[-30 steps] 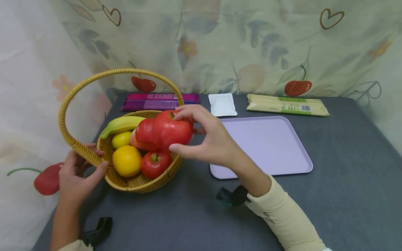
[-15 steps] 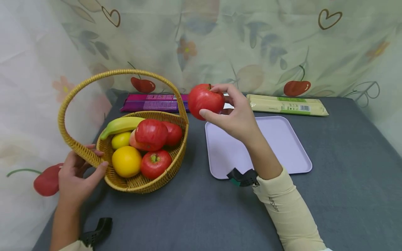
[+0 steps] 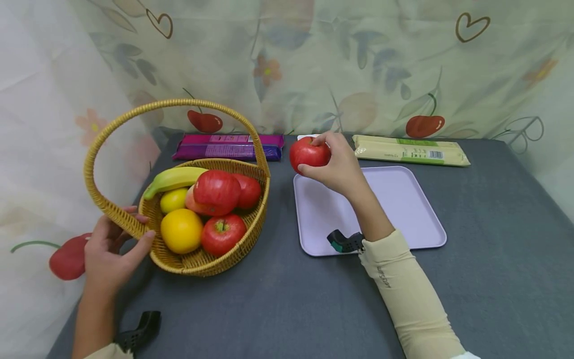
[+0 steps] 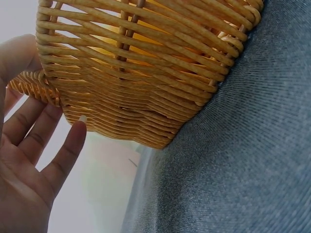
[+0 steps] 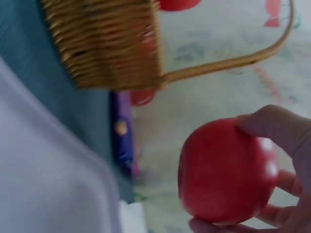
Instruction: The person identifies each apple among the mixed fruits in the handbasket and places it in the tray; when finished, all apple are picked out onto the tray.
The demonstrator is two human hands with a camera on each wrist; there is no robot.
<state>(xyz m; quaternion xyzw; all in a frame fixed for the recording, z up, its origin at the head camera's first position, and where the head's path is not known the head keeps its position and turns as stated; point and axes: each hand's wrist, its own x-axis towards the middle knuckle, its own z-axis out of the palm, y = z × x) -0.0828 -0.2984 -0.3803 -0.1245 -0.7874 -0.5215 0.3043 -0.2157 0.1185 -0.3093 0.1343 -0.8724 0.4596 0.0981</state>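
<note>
My right hand (image 3: 337,167) grips a red apple (image 3: 309,153) above the back left corner of a pale purple tray (image 3: 394,209). The right wrist view shows thumb and fingers around this apple (image 5: 226,172), held apart from the tray. My left hand (image 3: 114,249) holds the left side of a wicker basket (image 3: 202,269) where the handle meets the rim. In the left wrist view, fingers lie against the basket's weave (image 4: 131,92). Inside the basket are a banana (image 3: 175,179), a yellow lemon-like fruit (image 3: 174,200), an orange-yellow round fruit (image 3: 181,231) and several red fruits (image 3: 222,234).
Along the back of the grey table (image 3: 269,309) lie a purple packet (image 3: 228,146) and a cream-and-green packet (image 3: 410,150). A white packet (image 3: 305,136) is mostly hidden behind the apple. The basket's tall handle (image 3: 179,102) arches upward. A patterned curtain (image 3: 309,60) hangs behind.
My right hand has lifted the apple out of the basket and carried it right, then slightly down over the tray's back left corner. My left hand stays at the basket.
</note>
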